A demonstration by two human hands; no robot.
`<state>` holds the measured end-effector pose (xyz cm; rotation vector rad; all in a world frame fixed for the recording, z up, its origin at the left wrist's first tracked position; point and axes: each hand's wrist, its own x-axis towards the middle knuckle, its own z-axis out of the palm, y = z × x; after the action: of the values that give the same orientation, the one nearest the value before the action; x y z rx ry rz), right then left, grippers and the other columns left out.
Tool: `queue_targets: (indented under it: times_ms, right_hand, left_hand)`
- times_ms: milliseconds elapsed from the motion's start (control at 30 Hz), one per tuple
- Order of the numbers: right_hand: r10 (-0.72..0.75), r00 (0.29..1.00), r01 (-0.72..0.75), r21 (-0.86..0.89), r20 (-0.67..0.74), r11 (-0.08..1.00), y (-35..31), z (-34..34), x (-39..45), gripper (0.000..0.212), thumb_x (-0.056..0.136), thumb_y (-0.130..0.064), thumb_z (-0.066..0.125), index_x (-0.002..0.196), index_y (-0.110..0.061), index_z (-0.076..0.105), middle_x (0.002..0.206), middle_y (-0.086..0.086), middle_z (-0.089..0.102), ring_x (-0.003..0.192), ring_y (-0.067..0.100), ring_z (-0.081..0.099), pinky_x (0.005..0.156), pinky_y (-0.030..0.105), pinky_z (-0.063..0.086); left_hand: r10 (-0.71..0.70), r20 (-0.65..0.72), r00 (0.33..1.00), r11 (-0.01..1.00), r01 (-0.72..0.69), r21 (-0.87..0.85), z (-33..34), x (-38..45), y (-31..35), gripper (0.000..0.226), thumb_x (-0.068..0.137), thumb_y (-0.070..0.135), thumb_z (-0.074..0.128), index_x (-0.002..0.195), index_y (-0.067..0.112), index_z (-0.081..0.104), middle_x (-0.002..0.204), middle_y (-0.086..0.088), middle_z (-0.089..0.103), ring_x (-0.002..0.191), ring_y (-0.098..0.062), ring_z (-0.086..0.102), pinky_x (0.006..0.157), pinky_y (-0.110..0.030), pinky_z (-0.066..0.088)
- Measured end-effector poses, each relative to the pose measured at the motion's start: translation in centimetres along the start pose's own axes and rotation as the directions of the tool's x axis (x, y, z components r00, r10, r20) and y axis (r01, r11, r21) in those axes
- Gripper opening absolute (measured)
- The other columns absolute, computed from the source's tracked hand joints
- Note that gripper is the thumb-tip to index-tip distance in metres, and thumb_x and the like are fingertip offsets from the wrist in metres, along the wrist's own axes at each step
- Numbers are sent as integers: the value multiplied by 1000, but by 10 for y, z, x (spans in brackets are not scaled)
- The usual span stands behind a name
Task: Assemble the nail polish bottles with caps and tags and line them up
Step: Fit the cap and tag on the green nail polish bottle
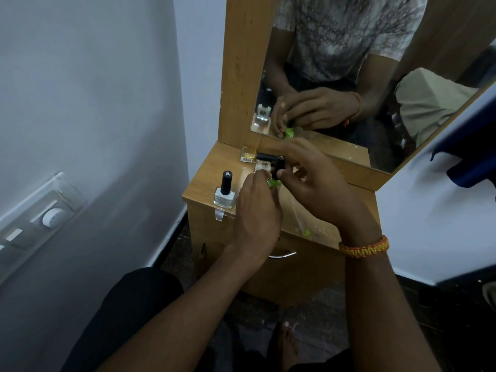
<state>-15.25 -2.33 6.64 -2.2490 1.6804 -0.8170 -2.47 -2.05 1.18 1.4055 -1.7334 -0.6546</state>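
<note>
A green nail polish bottle (274, 182) sits between my two hands above the small wooden dresser top (206, 173). My left hand (257, 210) grips the bottle's body from the left. My right hand (316, 183) pinches its black cap (278, 164) with thumb and fingers. A white polish bottle (225, 197) with a black cap stands upright at the dresser's front left corner. Another black cap (264, 157) lies behind, next to a yellowish bottle or tag (248, 154) at the back. A clear tag (219, 214) hangs over the front edge.
A mirror (375, 84) rises behind the dresser top and reflects my hands. Small green bits and clear wrapping (304, 229) lie on the right part of the top. A drawer handle (283, 255) sits below. A wall with a switch panel (51, 213) is at left.
</note>
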Motion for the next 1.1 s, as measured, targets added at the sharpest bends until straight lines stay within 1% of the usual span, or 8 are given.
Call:
queue_targets:
  times_ms: [133, 400, 500, 667, 767, 900, 1000, 1100]
  right_hand:
    - [2, 1000, -2, -57, 2, 998, 3, 3, 2, 31, 101, -4, 62, 127, -18, 72, 116, -6, 68, 100, 4, 62, 83, 11, 46]
    - [-10, 999, 3, -147, -45, 989, -2, 6, 4, 17, 99, -12, 68, 116, -14, 71, 104, -2, 69, 92, 7, 61, 76, 13, 44]
    - [9, 992, -32, -186, -124, 982, -1, 12, 4, 9, 97, -22, 72, 102, -16, 69, 89, -4, 65, 78, 9, 57, 67, 23, 46]
    - [82, 969, -134, -219, -232, 966, 1, 25, 5, 34, 98, -53, 64, 92, -20, 63, 69, -10, 53, 60, 9, 49, 55, 38, 47]
    - [130, 976, -146, -83, -177, 986, -6, 13, 3, 49, 97, -69, 49, 109, -23, 64, 75, -15, 51, 65, 0, 51, 57, 22, 40]
    - [68, 997, -67, -12, 22, 998, 4, -8, -1, 31, 104, -37, 61, 133, -26, 65, 96, -11, 56, 81, 0, 52, 68, 10, 37]
    - [70, 998, -70, -25, -6, 997, 8, -5, -1, 21, 102, -19, 64, 122, -19, 72, 94, -12, 64, 77, -4, 55, 66, 6, 38]
    - [94, 993, -96, -32, -74, 995, 5, 1, 1, 11, 99, -25, 70, 105, -16, 74, 79, -11, 63, 70, -4, 55, 62, 7, 40]
  left_hand:
    - [-15, -1, 1000, 1000, 15, 15, 1, 2, -1, 31, 101, 14, 58, 132, 8, 58, 126, -7, 62, 116, -21, 57, 84, -20, 35]
    - [8, -1, 1000, 1000, -8, 17, 1, 1, 1, 32, 101, 12, 59, 133, 9, 60, 126, -5, 64, 117, -18, 58, 86, -16, 33]
    - [7, -2, 1000, 1000, -7, 10, 1, 1, 1, 33, 99, 8, 60, 132, 12, 61, 127, -3, 65, 118, -16, 59, 88, -16, 36]
    - [-2, -3, 1000, 1000, 2, -3, 2, 1, 1, 31, 100, 9, 60, 131, 9, 60, 121, -6, 66, 111, -20, 60, 82, -21, 41]
    - [11, 1, 1000, 1000, -11, -12, 0, 0, 0, 29, 102, 12, 58, 130, 10, 60, 123, -6, 65, 113, -20, 60, 83, -21, 40]
    - [24, -1, 1000, 1000, -24, -4, 1, 2, -2, 32, 100, 12, 62, 132, 10, 60, 126, -5, 65, 116, -19, 59, 89, -24, 43]
    - [7, 0, 1000, 1000, -7, 10, 1, 3, -1, 35, 99, 13, 62, 134, 9, 59, 128, -5, 64, 118, -19, 59, 90, -23, 41]
    - [5, 0, 1000, 1000, -5, 13, 1, 2, 0, 36, 101, 13, 61, 137, 11, 58, 132, -4, 63, 123, -18, 57, 94, -24, 41]
